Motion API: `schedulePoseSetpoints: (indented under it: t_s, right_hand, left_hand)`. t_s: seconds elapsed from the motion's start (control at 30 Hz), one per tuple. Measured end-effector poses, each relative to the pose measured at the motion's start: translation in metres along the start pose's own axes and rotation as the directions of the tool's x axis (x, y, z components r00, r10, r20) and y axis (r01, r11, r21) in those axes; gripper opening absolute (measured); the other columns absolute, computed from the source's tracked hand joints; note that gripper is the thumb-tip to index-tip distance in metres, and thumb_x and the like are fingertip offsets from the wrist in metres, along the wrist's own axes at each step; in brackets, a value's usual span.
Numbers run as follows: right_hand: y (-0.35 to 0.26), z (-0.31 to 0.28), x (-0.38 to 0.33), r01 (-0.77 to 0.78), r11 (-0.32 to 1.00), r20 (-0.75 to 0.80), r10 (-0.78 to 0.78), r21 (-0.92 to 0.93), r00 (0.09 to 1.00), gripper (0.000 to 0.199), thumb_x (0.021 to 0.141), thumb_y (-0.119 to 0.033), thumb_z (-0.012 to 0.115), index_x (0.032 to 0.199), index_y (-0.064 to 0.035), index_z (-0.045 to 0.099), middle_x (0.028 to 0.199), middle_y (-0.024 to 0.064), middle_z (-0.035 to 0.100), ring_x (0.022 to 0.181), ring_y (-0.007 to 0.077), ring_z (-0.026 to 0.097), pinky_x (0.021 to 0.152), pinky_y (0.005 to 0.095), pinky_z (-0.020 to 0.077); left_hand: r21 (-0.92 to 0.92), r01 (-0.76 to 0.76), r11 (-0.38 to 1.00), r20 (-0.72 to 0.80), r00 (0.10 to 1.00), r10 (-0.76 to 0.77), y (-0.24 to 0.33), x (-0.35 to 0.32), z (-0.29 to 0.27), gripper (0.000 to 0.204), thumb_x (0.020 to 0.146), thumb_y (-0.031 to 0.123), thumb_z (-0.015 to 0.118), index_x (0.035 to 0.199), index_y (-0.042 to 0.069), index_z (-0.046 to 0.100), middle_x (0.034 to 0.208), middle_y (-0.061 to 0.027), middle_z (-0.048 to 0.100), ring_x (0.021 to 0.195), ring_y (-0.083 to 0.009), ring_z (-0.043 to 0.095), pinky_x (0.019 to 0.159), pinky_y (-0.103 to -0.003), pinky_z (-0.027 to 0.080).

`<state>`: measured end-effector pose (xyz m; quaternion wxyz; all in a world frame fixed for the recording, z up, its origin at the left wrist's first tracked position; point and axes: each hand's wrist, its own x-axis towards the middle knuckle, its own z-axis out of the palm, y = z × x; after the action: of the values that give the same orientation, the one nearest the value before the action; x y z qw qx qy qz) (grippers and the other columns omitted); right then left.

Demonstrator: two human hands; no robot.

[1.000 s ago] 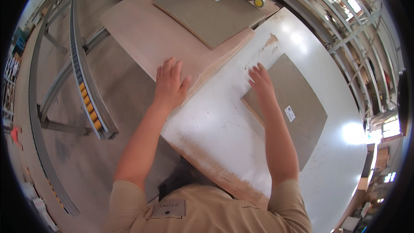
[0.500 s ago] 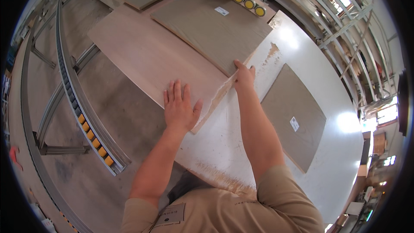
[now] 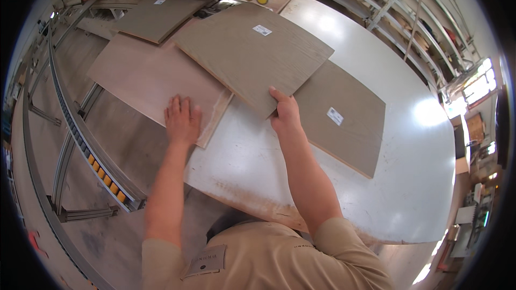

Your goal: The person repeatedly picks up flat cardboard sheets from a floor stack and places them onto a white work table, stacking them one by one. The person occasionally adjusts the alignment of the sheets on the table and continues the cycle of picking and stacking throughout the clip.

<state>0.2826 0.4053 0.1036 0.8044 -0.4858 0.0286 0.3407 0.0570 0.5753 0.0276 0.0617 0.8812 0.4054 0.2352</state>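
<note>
Our right hand (image 3: pixel 286 114) pinches the near corner of a grey-brown panel (image 3: pixel 236 48), thumb on top and the other fingers tucked mostly out of sight beneath. From those fingers the panel lies ahead and to the left, its long axis running from upper left down to our grip; the right hand is the nearer one. A second panel (image 3: pixel 341 96) lies on the white desk (image 3: pixel 242 169) just right of our wrist, partly covered in view by the held one; whether they touch we cannot tell. Our left hand (image 3: pixel 183 123) holds nothing, fingers slightly parted and flat on the pinkish sheet (image 3: pixel 134 70). Half a second ago the held panel sat over that sheet, apart from the second panel; now its gripped corner is past the sheet's edge, above the desk
</note>
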Motion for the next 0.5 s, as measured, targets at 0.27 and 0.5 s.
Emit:
schedulePoseSetpoints:
  t_s: [0.27,0.5]
  right_hand:
    - [-0.065,-0.156,-0.067,0.031,0.986,-0.038,-0.025,0.166,0.999,0.044,0.085,-0.01,0.062,0.126,0.0008,0.053,0.116,0.0122,0.062,0.106,0.0263,0.061,0.092,0.0399,0.0506]
    - [-0.119,-0.279,-0.119,0.23,0.966,-0.06,-0.238,-0.115,0.969,0.044,0.082,-0.012,0.056,0.124,0.0001,0.055,0.114,0.0131,0.063,0.103,0.0278,0.061,0.089,0.0402,0.0512]
  left_hand:
    - [-0.903,0.424,0.069,0.353,0.823,-0.446,0.031,0.002,-0.01,0.074,0.1,0.056,0.041,0.149,0.001,0.035,0.144,-0.0133,0.046,0.138,-0.0239,0.036,0.116,-0.036,0.026]
    - [-0.882,0.289,0.371,0.203,0.946,-0.254,0.121,-0.008,-0.006,0.065,0.101,0.05,0.042,0.143,0.0,0.041,0.142,-0.0176,0.047,0.134,-0.0254,0.04,0.113,-0.036,0.028]
